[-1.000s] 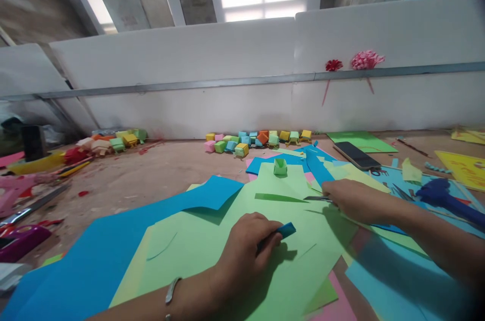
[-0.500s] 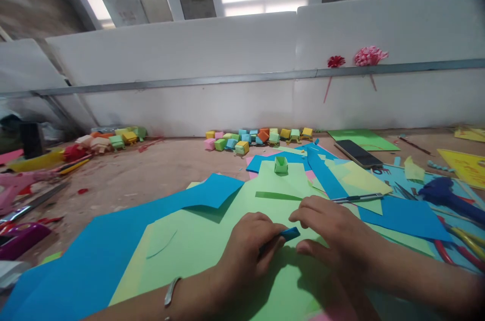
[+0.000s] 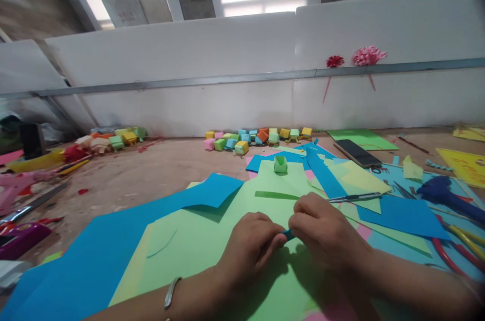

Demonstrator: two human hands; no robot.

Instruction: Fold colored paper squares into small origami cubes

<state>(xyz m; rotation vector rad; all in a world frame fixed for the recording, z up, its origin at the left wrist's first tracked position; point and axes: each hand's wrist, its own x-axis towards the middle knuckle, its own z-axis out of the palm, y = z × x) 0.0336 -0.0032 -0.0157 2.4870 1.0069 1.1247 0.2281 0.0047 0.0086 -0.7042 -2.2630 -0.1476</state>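
My left hand (image 3: 248, 245) and my right hand (image 3: 322, 232) meet over a light green paper sheet (image 3: 197, 240). Both pinch a small folded blue paper piece (image 3: 288, 234), of which only a sliver shows between the fingertips. A metal craft knife (image 3: 354, 197) lies on the paper just beyond my right hand. A small green folded paper box (image 3: 280, 164) stands on the sheets further back.
Blue sheets (image 3: 94, 255) spread left and right. A row of several coloured paper cubes (image 3: 257, 139) lines the white wall, more at the left (image 3: 113, 140). A phone (image 3: 357, 153) lies at the right, blue-handled tools (image 3: 443, 192) further right, scissors and clutter (image 3: 22, 237) at the left edge.
My right hand let go of the craft knife, which now lies on the paper, and came left to join my left hand on the blue paper piece.
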